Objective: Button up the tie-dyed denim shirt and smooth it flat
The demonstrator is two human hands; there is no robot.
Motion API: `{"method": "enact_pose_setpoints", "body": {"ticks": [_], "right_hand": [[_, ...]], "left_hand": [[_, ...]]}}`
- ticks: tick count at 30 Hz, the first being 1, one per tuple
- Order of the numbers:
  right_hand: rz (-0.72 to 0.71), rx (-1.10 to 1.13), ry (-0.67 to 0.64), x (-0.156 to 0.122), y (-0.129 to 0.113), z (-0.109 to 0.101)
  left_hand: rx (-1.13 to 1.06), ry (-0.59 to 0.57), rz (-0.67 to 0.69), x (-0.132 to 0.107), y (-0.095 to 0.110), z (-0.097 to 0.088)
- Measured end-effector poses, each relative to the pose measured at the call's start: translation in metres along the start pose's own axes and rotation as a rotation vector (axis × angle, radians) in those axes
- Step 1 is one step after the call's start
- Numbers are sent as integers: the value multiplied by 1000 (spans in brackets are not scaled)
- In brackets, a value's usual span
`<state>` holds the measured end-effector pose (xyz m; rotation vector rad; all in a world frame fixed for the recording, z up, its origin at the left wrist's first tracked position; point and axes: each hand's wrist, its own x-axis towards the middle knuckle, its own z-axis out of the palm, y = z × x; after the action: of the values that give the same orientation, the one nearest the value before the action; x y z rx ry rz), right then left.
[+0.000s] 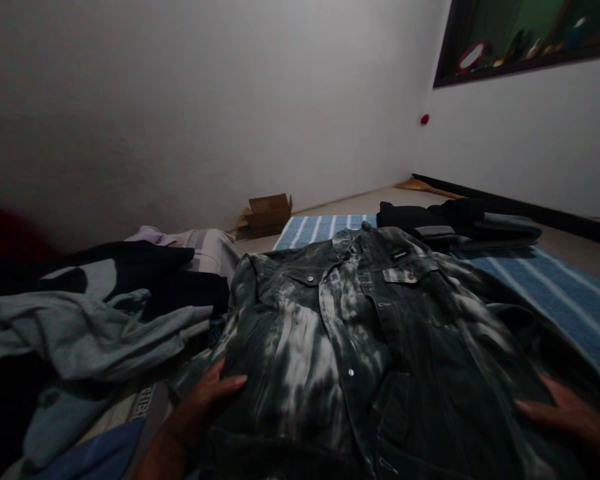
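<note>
A dark denim jacket [300, 360] with bleached whitish patches lies spread out in front of me, collar pointing away. Its front shows a button placket and two flapped chest pockets. At the jacket's left edge is my left hand [200, 400], thumb on top of the cloth and the other fingers mostly hidden behind it. On the opposite side my right hand [570, 413] has hold of the jacket's right edge, its thumb over the fabric and its fingertips partly out of sight.
Blue striped cloth [555, 280] lies under the jacket. Folded dark clothes [455, 223] rest at its far right. On the left is a heap of loose clothes with a grey garment [90, 333]. A small cardboard box [269, 215] stands by the wall.
</note>
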<state>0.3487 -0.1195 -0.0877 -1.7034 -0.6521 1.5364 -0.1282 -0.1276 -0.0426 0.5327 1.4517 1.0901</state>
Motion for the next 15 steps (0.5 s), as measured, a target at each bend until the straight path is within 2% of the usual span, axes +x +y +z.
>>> {"method": "enact_pose_setpoints", "body": {"ticks": [3, 6, 10, 13, 15], "right_hand": [[38, 56, -96, 1, 2, -3], [38, 59, -88, 2, -4, -7], [-3, 89, -32, 2, -9, -11], [-77, -60, -21, 11, -8, -19], [-197, -266, 60, 22, -5, -29]], "left_hand": [[1, -30, 17, -3, 0, 8], [1, -6, 33, -10, 6, 9], [13, 40, 33, -16, 14, 1], [66, 18, 5, -15, 13, -4], [76, -4, -8, -13, 11, -5]]}}
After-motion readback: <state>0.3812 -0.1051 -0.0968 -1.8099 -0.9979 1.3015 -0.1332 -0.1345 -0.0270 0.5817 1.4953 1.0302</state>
